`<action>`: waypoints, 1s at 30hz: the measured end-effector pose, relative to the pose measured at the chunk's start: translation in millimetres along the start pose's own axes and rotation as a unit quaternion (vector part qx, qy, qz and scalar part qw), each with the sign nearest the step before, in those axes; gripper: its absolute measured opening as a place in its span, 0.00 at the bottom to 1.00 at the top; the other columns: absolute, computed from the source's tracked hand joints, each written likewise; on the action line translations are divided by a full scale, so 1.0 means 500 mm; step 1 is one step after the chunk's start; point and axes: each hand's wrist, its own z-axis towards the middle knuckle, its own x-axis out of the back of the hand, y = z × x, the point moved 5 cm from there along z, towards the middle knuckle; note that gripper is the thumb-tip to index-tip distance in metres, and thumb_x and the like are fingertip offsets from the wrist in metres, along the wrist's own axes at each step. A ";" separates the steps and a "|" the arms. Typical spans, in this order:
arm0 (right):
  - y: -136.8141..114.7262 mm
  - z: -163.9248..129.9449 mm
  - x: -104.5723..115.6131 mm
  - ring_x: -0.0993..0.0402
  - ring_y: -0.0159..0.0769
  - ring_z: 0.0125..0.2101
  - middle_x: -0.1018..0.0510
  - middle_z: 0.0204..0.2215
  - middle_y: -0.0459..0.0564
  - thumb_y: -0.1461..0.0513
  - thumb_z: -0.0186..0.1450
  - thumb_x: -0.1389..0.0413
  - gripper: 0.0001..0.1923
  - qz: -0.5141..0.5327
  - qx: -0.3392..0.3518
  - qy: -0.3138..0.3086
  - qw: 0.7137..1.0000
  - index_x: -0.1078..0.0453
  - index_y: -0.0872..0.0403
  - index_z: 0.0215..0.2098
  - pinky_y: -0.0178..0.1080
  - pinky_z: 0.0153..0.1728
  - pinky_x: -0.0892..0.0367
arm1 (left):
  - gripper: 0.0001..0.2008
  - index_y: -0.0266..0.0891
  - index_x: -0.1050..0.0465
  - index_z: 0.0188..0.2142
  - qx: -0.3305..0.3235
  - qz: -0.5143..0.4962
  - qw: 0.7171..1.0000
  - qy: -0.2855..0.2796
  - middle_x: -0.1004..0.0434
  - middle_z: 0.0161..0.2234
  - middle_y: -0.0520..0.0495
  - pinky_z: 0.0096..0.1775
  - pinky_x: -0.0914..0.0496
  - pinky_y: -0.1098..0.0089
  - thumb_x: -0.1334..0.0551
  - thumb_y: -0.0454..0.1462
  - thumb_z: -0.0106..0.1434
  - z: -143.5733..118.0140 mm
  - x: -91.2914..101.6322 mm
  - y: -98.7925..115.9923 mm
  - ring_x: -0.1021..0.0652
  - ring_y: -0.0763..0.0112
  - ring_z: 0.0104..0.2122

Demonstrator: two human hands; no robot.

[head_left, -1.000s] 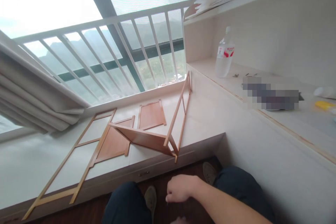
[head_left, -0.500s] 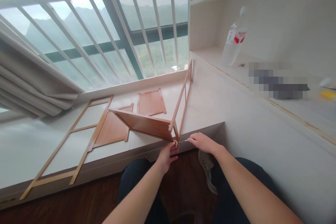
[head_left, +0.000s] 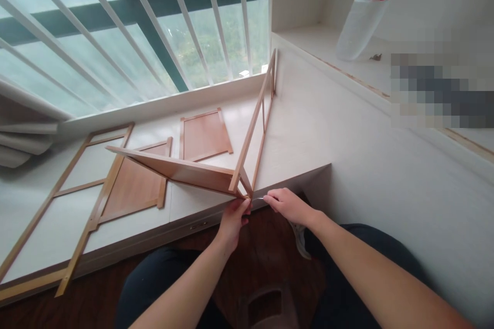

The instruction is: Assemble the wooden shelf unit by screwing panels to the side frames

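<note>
My left hand (head_left: 232,220) pinches the near bottom corner where a brown wooden panel (head_left: 189,170) meets an upright wooden frame (head_left: 249,140). Both pieces stand on edge on the white ledge and form a V, with the corner at its front edge. Just right of that corner, my right hand (head_left: 290,205) is closed on a thin metal tool (head_left: 261,198), most of it hidden in the fingers. The tool's tip points at the joint; whether it touches I cannot tell.
Flat on the ledge (head_left: 193,200) lie a ladder-like wooden frame (head_left: 79,190) and two brown panels, one nearer (head_left: 133,187) and one farther (head_left: 206,133). A plastic bottle (head_left: 360,25) stands on the right shelf. Railings (head_left: 189,20) line the window. Below is a stool (head_left: 266,303).
The view has tipped downward and closer. My right hand has brought the metal tool nearer to the corner, while my left hand keeps its hold there.
</note>
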 end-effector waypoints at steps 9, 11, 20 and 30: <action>0.028 -0.011 -0.041 0.36 0.32 0.24 0.33 0.19 0.42 0.53 0.75 0.51 0.24 0.067 -0.028 0.016 0.997 0.39 0.52 0.22 0.36 0.30 0.44 | 0.20 0.36 0.19 0.39 0.121 -0.151 0.981 -0.012 0.23 0.33 0.47 0.28 0.36 0.73 0.31 0.46 0.50 -0.011 -0.006 -0.087 0.28 0.73 0.29; 0.042 -0.018 -0.046 0.38 0.31 0.23 0.36 0.19 0.41 0.51 0.75 0.52 0.24 0.078 -0.034 0.050 0.995 0.40 0.52 0.22 0.36 0.29 0.45 | 0.20 0.37 0.19 0.41 0.148 -0.139 0.979 -0.020 0.24 0.34 0.48 0.28 0.37 0.74 0.30 0.43 0.49 -0.013 -0.026 -0.115 0.29 0.75 0.28; 0.057 -0.058 -0.082 0.25 0.36 0.34 0.19 0.33 0.49 0.51 0.77 0.53 0.21 0.117 -0.011 0.145 0.982 0.25 0.54 0.37 0.35 0.38 0.35 | 0.14 0.40 0.21 0.41 0.028 -0.156 0.981 -0.109 0.24 0.36 0.48 0.31 0.37 0.75 0.31 0.43 0.56 -0.016 -0.135 -0.125 0.27 0.71 0.35; 0.118 -0.026 -0.105 0.29 0.37 0.25 0.22 0.24 0.52 0.54 0.73 0.50 0.20 -0.176 -0.103 -0.097 0.974 0.32 0.52 0.25 0.38 0.29 0.45 | 0.11 0.42 0.23 0.30 0.018 0.204 0.956 -0.212 0.23 0.28 0.44 0.35 0.30 0.62 0.43 0.40 0.63 -0.037 -0.169 -0.227 0.25 0.62 0.30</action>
